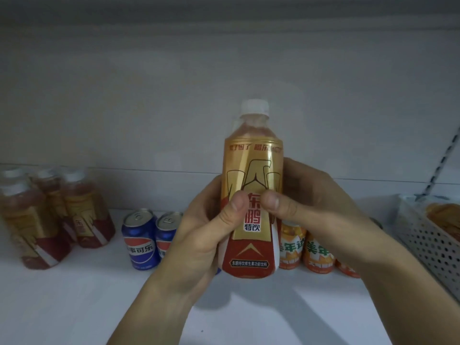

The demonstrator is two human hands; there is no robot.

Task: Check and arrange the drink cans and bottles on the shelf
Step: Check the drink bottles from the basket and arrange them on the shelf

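Observation:
I hold a gold-and-red labelled drink bottle with a white cap upright above the white shelf. My left hand grips its left side and my right hand its right side, both thumbs pressed on the label front. Three similar bottles stand at the far left of the shelf. Two blue cola cans stand behind my left hand. Orange soda cans stand behind my right wrist, partly hidden.
A perforated white basket holding orange packets sits at the right edge. A slotted shelf upright rises behind it. The grey back wall and the underside of an upper shelf close the space above.

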